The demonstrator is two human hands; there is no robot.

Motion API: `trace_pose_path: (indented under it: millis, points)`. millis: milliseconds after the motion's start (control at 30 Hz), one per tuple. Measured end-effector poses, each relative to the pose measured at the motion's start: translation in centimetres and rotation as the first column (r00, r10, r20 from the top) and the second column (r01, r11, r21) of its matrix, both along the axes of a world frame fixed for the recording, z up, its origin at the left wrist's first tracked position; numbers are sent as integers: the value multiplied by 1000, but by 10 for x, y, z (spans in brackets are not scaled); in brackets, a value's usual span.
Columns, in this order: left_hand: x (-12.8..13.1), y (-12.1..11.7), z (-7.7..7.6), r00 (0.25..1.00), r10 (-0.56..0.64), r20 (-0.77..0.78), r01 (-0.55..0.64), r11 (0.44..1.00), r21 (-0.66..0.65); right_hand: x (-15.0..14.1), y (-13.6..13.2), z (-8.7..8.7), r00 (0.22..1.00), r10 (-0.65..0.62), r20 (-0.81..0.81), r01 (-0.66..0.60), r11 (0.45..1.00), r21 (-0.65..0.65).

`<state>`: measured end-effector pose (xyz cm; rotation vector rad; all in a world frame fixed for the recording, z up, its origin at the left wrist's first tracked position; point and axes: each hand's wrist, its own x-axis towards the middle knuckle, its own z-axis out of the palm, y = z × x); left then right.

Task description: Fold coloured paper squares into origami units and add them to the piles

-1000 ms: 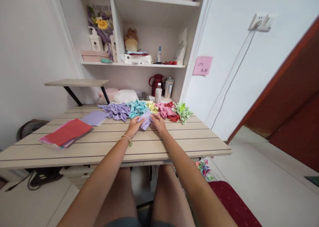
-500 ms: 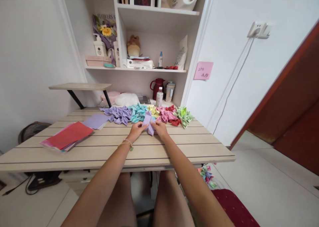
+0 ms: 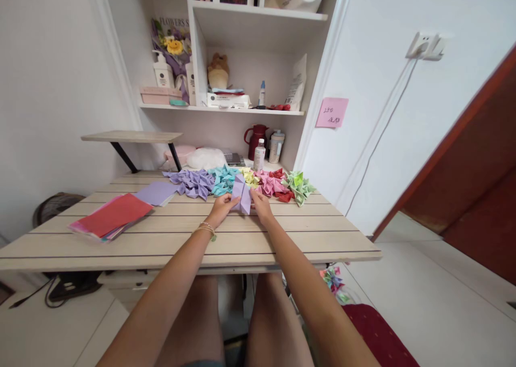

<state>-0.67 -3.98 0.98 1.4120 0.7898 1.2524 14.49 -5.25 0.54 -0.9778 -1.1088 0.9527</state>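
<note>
A folded piece of lilac paper (image 3: 241,195) stands between my two hands on the wooden table (image 3: 282,238). My left hand (image 3: 221,210), with a bracelet at the wrist, pinches its left side. My right hand (image 3: 260,207) pinches its right side. Just behind the paper lies a row of folded paper pieces: purple (image 3: 190,182), teal (image 3: 222,178), yellow (image 3: 249,177), pink (image 3: 269,184), red (image 3: 283,195) and green (image 3: 299,185).
A stack of flat sheets, red on top (image 3: 111,215), with a lilac sheet (image 3: 157,192) beside it, lies at the table's left. At the back stand a red jug (image 3: 254,139) and a small bottle (image 3: 259,155) under white shelves. More folded pieces (image 3: 332,281) lie on the floor right of my legs.
Both hands have turned and refolded the lilac paper; it went from lying flatter on the table to standing more upright between the fingers. The camera has shifted slightly.
</note>
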Motion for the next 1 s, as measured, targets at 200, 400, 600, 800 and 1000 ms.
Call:
trace_pose_path:
  millis: [200, 400, 600, 800, 1000]
  points:
    - [1, 0, -2, 999, -18, 37, 18, 1000, -9, -2, -3, 1, 998, 56, -17, -56, 998, -22]
    - [1, -1, 0, 997, -31, 64, 32, 999, -16, -3, -7, 0, 991, 131, 9, -131, 991, -29]
    - [1, 2, -2, 998, -12, 58, 14, 1000, -26, -7, -13, -2, 989, 135, 55, -134, 991, -21]
    - [0, 5, -7, 995, -99, -1, 99, 991, -89, -7, -9, -11, 996, 56, 65, -54, 998, -31]
    - [-17, 3, -2, 987, -155, 47, 160, 977, -143, -3, -17, -14, 991, 111, 69, -110, 994, -17]
